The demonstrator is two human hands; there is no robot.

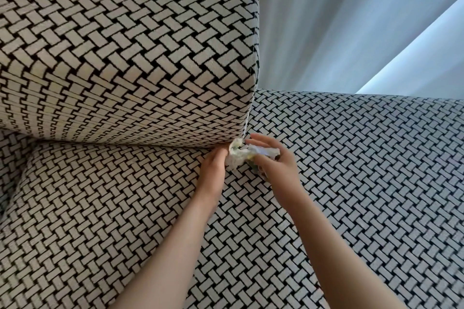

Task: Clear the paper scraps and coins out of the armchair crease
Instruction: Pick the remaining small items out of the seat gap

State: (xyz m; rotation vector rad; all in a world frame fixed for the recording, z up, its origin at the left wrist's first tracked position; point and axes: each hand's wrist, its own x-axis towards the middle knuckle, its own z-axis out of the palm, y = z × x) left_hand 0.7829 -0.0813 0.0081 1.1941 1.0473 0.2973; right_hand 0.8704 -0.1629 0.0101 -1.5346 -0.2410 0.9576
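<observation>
A pale curtain (351,20) hangs in soft folds behind an armchair (100,208) covered in black-and-cream basket-weave fabric. The landmark here is the back cushion (125,52), and both hands meet just below its lower right corner. The left hand (212,170) lies on the seat with its fingers tucked into the crease (125,144) under that corner, so whether they are spread or closed cannot be told. The right hand (273,160), just right of the corner, is curled around a crumpled wad of paper scraps (237,158), white with faint yellow and green marks; its thumb is raised and apart from the fingers. The wad sits between the two hands, its upper end touching the cushion's corner at the mouth of the crease. No coin can be made out. Both bare forearms run down from the cushion toward the bottom edge. Right of the cushion rises the armrest (364,145), in the same weave.
</observation>
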